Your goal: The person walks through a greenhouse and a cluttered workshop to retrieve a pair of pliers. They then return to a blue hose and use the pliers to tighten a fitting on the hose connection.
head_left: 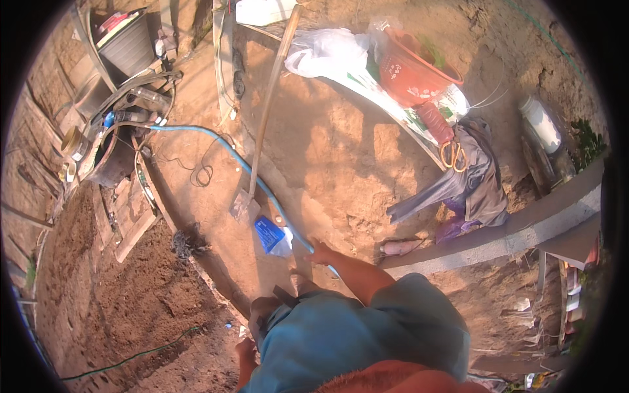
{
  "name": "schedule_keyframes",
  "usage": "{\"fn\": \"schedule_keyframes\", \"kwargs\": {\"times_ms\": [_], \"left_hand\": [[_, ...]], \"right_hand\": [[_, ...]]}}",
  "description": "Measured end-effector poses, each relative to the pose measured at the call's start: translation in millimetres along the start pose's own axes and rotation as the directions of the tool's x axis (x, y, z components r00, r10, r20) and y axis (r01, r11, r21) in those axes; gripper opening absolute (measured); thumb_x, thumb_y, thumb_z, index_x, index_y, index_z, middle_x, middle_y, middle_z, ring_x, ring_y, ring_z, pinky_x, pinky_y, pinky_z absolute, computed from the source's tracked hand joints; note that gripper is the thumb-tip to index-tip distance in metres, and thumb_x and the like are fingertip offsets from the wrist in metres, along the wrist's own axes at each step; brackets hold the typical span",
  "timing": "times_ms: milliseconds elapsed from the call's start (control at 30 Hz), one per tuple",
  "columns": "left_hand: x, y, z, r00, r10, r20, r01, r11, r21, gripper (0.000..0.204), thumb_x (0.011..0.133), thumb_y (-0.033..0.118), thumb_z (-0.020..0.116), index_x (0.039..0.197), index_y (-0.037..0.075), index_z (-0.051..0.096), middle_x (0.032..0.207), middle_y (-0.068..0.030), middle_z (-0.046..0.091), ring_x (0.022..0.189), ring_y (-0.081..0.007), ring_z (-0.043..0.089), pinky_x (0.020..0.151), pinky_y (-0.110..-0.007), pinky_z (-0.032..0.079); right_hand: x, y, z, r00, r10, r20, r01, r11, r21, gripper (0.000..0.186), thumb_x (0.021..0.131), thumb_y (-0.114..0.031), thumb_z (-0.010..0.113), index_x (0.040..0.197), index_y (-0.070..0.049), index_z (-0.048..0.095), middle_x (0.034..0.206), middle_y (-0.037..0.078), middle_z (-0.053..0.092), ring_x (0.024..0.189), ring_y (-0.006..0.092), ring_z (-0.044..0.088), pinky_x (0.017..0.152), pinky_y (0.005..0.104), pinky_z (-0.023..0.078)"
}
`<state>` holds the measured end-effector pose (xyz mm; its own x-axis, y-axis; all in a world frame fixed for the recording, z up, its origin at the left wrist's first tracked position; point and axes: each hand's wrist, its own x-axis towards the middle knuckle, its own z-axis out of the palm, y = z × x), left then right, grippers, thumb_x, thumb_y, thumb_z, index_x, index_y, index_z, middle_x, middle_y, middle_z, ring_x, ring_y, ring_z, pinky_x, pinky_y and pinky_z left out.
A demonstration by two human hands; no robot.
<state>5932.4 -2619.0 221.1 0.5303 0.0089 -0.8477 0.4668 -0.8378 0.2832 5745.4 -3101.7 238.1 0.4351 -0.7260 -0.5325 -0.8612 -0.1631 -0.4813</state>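
Note:
My right hand (320,254) grips a blue hose (265,188), which curves across the dirt from a tangle of pipes at the upper left. Beside it a long-handled shovel (244,206) lies with its blade near a blue plastic packet (267,234) and some clear plastic. Low at my left side hangs my left hand (246,350), small in view, its fingers curled; what it holds, if anything, I cannot make out. A pinkish bottle (398,247) lies to the right of my right hand.
Buckets (124,46), pipes and boards (137,232) crowd the left beside dark soil (85,275). An orange pot (413,69), white sacks (327,49), scissors (452,157), grey cloth (478,183) and a white container (540,124) lie right, near a concrete edge (524,223).

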Motion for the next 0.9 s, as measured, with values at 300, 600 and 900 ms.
{"fn": "schedule_keyframes", "kwargs": {"times_ms": [300,600,900], "left_hand": [[117.8,260.4,-62.0,0.979,0.196,0.060,-0.183,0.968,-0.171,0.034,0.093,0.033,0.063,0.114,0.007,0.056,0.086,-0.0083,0.064,0.064,-0.0203,0.063,0.042,-0.032,0.042],[191.8,373.7,-103.8,0.857,0.356,0.372,-0.396,0.918,0.035,0.029,0.092,0.027,0.064,0.113,0.009,0.056,0.094,-0.0065,0.062,0.075,-0.0237,0.066,0.054,-0.036,0.047],[178.1,333.2,-77.7,0.930,0.129,0.345,-0.172,0.980,0.097,0.022,0.092,0.022,0.060,0.111,0.012,0.059,0.096,-0.0058,0.057,0.078,-0.0254,0.065,0.054,-0.035,0.049]], "right_hand": [[-16.3,-25.8,3.0,0.933,0.338,0.119,-0.356,0.837,0.415,0.041,0.084,-0.040,0.064,0.069,-0.002,0.065,0.054,0.011,0.063,0.046,0.0236,0.062,0.048,0.0370,0.054],[-111.5,-4.9,23.2,0.776,0.624,0.096,-0.473,0.473,0.743,0.025,0.085,-0.029,0.067,0.089,-0.005,0.069,0.062,0.008,0.065,0.049,0.0161,0.061,0.045,0.0302,0.052],[-115.6,-51.3,-164.3,0.660,0.374,-0.652,0.070,0.833,0.549,0.047,0.087,-0.028,0.069,0.121,0.004,0.062,0.095,0.017,0.073,0.084,0.0231,0.071,0.076,0.0345,0.054]]}}
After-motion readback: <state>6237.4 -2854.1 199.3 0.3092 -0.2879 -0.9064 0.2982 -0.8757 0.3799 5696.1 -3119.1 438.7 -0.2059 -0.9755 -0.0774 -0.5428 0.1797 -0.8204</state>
